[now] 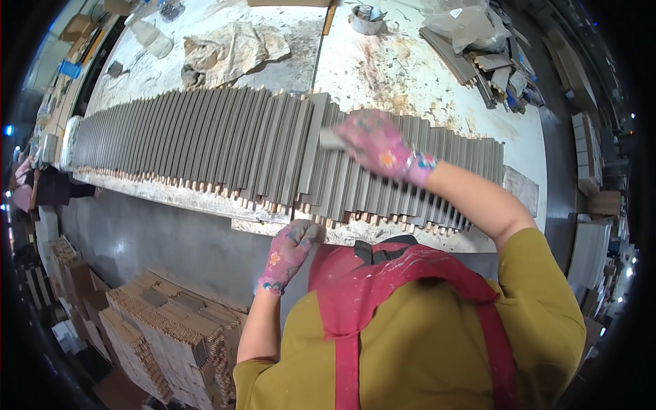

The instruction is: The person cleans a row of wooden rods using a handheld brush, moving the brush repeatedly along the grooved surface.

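Observation:
A long row of grey slats [205, 137] with pale wooden pegs at their ends lies side by side across the table. My right hand [376, 145], in a pink flowered glove, is over the slats right of the middle. It is closed around a small pale block [333, 140], blurred by motion, so its exact kind is unclear. One slat [314, 143] left of the block sits higher than its neighbours. My left hand [290, 251], in a matching glove, rests with curled fingers at the table's front edge by the slat ends; what its fingers hold, if anything, is hidden.
Behind the slats lie a crumpled stained cloth [232, 53], a plastic bottle [152, 38] and a round tub [366, 20]. Offcuts and plastic wrap [478, 48] pile up at the far right. Stacked bundles [164, 328] stand on the floor at left. Another person [51, 184] is at the far left.

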